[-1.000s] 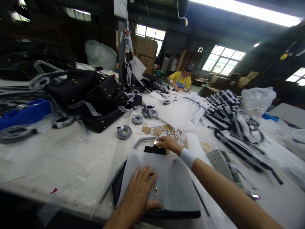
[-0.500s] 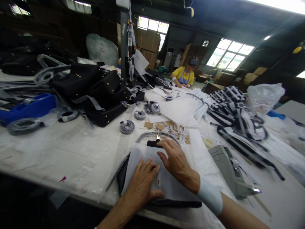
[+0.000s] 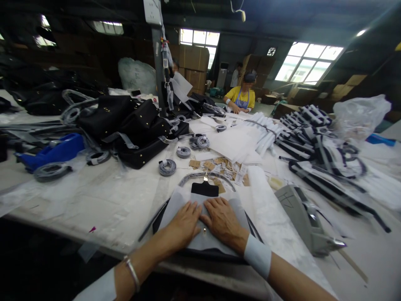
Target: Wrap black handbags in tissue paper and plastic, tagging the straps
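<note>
A black handbag (image 3: 216,256) lies at the table's front edge, mostly covered by a sheet of white tissue paper (image 3: 233,207). My left hand (image 3: 184,219) rests flat on the left half of the paper, fingers stretched out. Beside it, my right hand (image 3: 223,219) lies flat on the right half, also with nothing in it. A small metal fitting (image 3: 204,230) shows through the paper between the wrists. Beyond the fingertips, a black flap (image 3: 205,189) with a gold clasp sticks out, and a wrapped handle (image 3: 188,177) arches behind it.
A grey tape dispenser (image 3: 302,217) stands to the right, a blue one (image 3: 53,151) to the left. Wrapped strap coils (image 3: 167,167) and brown tags (image 3: 224,165) lie ahead. Black bags (image 3: 134,129) are piled at left, wrapped straps (image 3: 322,163) at right. A co-worker (image 3: 242,98) sits across the table.
My right hand has come down from the flap onto the paper, level with my left. The left hand has slid slightly forward, and the flap is now uncovered. The view has shifted slightly.
</note>
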